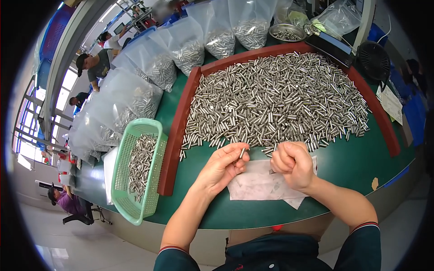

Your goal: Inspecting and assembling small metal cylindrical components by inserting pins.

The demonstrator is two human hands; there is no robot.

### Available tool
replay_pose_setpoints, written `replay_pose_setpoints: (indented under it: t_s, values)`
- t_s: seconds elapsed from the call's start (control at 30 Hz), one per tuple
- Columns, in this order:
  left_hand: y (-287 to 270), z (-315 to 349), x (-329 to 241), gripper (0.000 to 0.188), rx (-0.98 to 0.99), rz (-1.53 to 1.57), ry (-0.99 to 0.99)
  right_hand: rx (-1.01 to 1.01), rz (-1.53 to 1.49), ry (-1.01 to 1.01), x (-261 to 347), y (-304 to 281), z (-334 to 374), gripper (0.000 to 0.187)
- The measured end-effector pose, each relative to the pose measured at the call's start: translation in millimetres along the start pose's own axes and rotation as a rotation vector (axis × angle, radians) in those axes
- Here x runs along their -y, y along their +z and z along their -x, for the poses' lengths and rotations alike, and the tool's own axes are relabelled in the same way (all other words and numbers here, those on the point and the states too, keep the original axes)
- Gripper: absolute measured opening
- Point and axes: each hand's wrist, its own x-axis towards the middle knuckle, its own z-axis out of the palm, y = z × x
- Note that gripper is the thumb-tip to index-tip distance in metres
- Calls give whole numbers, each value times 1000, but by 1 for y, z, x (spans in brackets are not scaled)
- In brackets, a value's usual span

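My left hand [221, 169] pinches a small shiny metal pin [242, 153] between thumb and fingertips, its other fingers curled. Close by on the right, my right hand [293, 163] is closed with the fingers curled in; whatever it may hold is hidden. Both hands hover over a stained whitish cloth [253, 187] at the front of the green table [208, 212]. Just beyond them spreads a large heap of similar metal pins [275, 104], its near edge reaching close to my fingertips.
Dark red rails [177, 135] frame the heap. Left of it stands a green plastic basket [119, 180] partly filled with pins. Clear bags of pins [187, 49] line the back and left. A metal bowl [287, 34] and black fan [373, 62] stand at the back right. Several people work farther left.
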Motion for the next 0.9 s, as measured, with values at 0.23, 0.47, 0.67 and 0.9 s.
replay_pose_setpoints:
  t_s: [0.23, 0.47, 0.67, 0.9]
  values:
    - [-5, 1, -6, 19, -10, 120, 35, 3, 1, -5, 0, 0, 0, 38]
    - [-8, 2, -19, 21, -428, -689, 379, -25, 56, -9, 0, 3, 0, 41]
    - [-6, -4, -12, 12, -409, -1618, 711, -27, 56, -14, 0, 2, 0, 41]
    - [-8, -8, -4, 9, -446, -1702, 781, 3, 33, -4, 1, 2, 0, 37]
